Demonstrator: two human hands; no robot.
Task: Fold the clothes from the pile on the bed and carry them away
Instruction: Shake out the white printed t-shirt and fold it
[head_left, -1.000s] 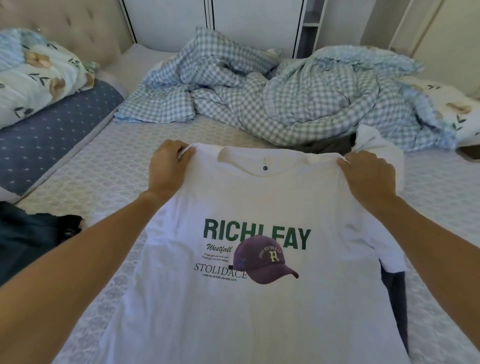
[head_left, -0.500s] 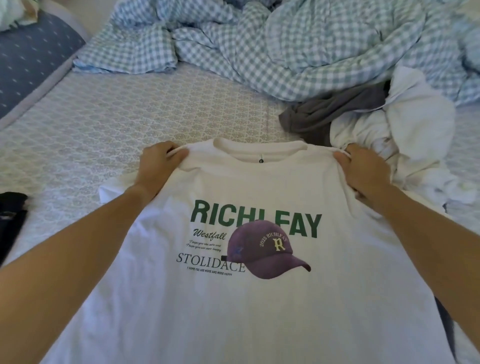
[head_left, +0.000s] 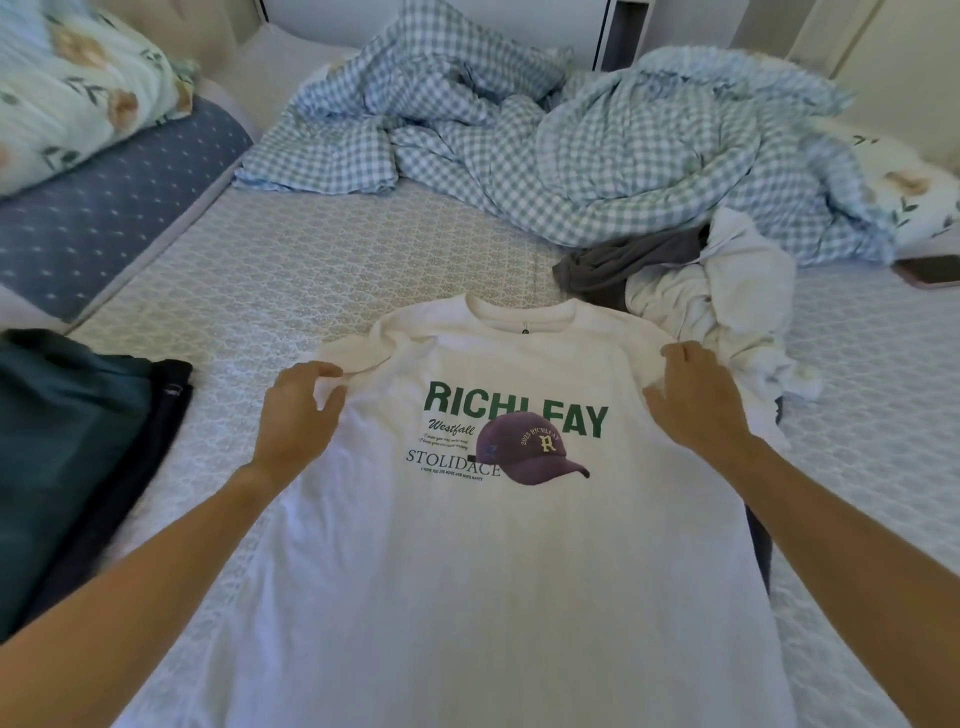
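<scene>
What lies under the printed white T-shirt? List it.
The white T-shirt lies on the patterned bed sheet. A dark garment peeks out along its right edge, below the right hand. How far that garment runs underneath is hidden.

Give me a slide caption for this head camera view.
Both hands spread a white RICHLEAY T-shirt flat on the bed.

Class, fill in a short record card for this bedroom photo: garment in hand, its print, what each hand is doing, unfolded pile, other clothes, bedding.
Garment: white T-shirt, spread print-up on the bed
Print: green lettering, purple cap
Left hand: at the shoulder, fingers loosely on the fabric
Right hand: on the other shoulder
Unfolded pile: grey garment and white garment, beyond the right hand
Other clothes: dark clothes, left edge
Bedding: rumpled checked duvet
</scene>
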